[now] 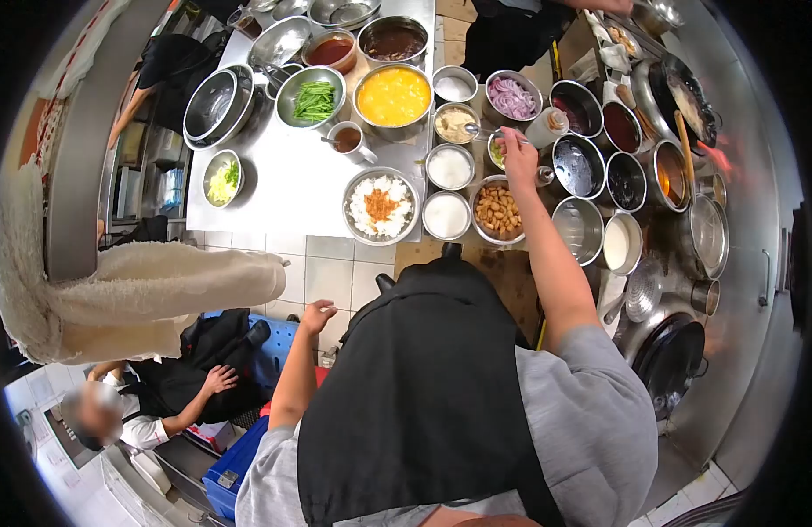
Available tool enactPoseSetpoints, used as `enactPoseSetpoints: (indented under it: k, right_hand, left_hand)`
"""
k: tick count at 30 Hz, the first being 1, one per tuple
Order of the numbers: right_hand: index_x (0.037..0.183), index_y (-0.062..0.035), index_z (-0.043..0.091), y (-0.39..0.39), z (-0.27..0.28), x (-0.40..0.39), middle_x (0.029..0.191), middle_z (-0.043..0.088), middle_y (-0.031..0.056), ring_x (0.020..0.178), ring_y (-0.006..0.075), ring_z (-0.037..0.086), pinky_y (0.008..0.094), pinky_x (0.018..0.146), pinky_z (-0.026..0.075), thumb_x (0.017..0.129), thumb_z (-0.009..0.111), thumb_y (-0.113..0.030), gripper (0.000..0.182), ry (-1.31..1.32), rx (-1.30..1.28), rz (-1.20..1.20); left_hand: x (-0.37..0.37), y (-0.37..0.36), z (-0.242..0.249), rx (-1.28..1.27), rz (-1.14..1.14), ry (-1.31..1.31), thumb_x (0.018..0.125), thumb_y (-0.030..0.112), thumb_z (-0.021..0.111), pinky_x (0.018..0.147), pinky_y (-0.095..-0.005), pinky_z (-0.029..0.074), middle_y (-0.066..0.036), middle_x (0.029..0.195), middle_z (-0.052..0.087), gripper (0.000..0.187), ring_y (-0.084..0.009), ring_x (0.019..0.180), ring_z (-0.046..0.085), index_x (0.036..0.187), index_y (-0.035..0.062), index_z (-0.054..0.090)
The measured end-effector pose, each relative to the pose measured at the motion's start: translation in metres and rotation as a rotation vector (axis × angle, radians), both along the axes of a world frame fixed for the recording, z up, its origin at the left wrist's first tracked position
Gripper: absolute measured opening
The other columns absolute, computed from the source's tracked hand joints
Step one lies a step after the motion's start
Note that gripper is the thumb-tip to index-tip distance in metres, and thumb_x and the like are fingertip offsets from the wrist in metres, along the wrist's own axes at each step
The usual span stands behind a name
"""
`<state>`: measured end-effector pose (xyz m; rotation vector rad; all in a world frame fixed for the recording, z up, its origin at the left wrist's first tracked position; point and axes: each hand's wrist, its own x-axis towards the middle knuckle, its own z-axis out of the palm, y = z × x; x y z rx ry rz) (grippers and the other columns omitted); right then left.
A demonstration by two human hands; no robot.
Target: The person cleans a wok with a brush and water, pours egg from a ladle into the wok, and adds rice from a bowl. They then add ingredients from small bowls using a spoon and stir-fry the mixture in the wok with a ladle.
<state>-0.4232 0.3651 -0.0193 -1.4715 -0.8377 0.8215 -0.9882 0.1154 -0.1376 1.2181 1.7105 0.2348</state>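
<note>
My right hand (518, 156) reaches over the metal pots and bowls, its fingers closed on a metal spoon (473, 129). The spoon's end lies over the rim of a bowl of beige paste or powder (455, 123). Beneath the hand is a small bowl of green bits (496, 151), partly hidden by it. A bowl of brown nuts or beans (497, 211) sits under my forearm. My left hand (316, 316) hangs low beside my black apron, holding nothing I can see, its fingers loosely bent. A bowl of white rice with reddish-brown topping (380, 207) stands at the table's near edge.
The steel table (279, 198) also bears a pot of beaten egg (393, 95), chopped greens (315, 101) and a mug (346, 140). Sauce pots and a wok (687, 101) crowd the right. A cloth (169, 285) hangs at left; a seated person (186, 386) is below it.
</note>
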Motion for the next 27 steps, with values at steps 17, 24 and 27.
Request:
enactPoseSetpoints:
  k: [17,24,27]
  right_hand:
    - [0.106,-0.0006,0.067,0.023,-0.027,-0.003,0.08,0.068,0.0044,0.063,0.0059,0.052,0.0218,0.057,0.043,0.097,0.053,-0.023,0.028,0.083,-0.093,0.071]
    - [0.108,-0.0022,0.064,0.021,-0.029,0.0,0.083,0.067,0.0039,0.062,0.0048,0.05,0.02,0.051,0.039,0.099,0.052,-0.026,0.028,0.162,-0.101,0.065]
    - [0.107,-0.0019,0.064,0.021,-0.032,0.002,0.082,0.067,0.0041,0.062,0.005,0.05,0.0202,0.052,0.039,0.099,0.052,-0.026,0.028,0.123,-0.102,0.055]
  left_hand:
    - [0.016,-0.063,0.03,-0.457,0.265,-0.023,0.081,0.018,0.073,0.062,-0.0335,0.052,-0.016,0.116,0.061,0.057,-0.022,0.088,0.063,0.132,0.0047,0.05]
    - [0.021,-0.039,0.029,-0.295,0.278,-0.048,0.085,0.02,0.07,0.077,-0.0347,0.051,-0.019,0.119,0.061,0.051,-0.0247,0.098,0.062,0.13,0.0039,0.052]
    - [0.021,-0.039,0.031,-0.297,0.285,-0.035,0.085,0.02,0.07,0.075,-0.0342,0.051,-0.018,0.117,0.062,0.051,-0.0234,0.096,0.062,0.13,0.0042,0.052]
